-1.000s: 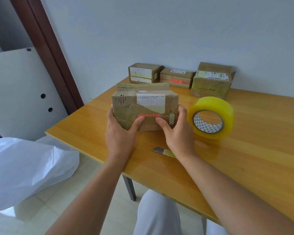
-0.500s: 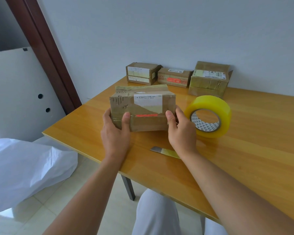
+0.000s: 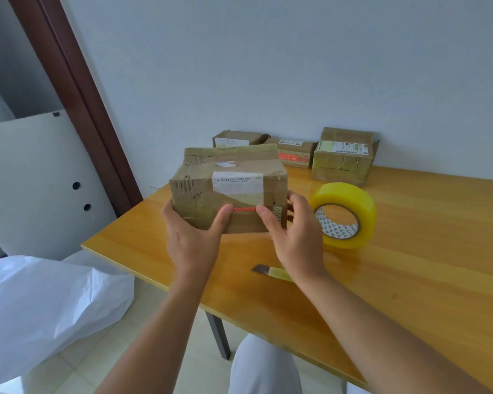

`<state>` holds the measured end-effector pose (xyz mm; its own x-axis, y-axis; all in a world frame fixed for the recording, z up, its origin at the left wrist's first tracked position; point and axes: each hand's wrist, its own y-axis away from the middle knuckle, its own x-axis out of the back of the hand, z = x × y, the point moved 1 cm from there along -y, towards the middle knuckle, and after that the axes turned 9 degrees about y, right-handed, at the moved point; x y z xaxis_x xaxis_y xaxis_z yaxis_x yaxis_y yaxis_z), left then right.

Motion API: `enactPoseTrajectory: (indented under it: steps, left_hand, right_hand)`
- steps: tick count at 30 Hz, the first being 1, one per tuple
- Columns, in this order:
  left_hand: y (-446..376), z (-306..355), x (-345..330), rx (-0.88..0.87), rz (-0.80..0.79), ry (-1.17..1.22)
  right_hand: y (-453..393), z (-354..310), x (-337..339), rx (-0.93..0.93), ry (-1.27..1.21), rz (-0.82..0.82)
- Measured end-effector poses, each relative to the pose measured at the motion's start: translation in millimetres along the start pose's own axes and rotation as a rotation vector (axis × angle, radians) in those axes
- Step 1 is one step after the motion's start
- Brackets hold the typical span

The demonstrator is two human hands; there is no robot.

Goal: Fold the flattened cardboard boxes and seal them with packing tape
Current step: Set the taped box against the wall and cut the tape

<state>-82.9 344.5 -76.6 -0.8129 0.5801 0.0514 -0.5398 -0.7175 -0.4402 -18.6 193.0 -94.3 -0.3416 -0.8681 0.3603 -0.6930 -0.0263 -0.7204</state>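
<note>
While box (image 3: 228, 191) sits between them, left hand (image 3: 192, 240) and right hand (image 3: 295, 237) grip its ends, thumbs pressing near face; tape roll (image 3: 343, 214) just right, knife (image 3: 271, 271) near on bench (image 3: 410, 280).

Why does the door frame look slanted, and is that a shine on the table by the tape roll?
Head view: the wide-angle lens bends and tilts the door frame; soft, even light, shadows faint; the glossy table mirrors the yellow tape roll as a pale sheen; the held box is fairly sharp, though its label print is too small to read, as on the boxes at the wall.
</note>
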Motion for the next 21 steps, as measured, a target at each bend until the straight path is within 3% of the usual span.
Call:
enactPoseTrajectory:
  steps: [13,21]
  left_hand:
    - [11,94,-36,-0.281,-0.13,0.16]
    - [17,122,-78,-0.289,-0.209,0.122]
  right_hand:
    - [-57,-20,114,0.037,0.032,0.269]
    - [-74,5,176,0.051,0.121,0.151]
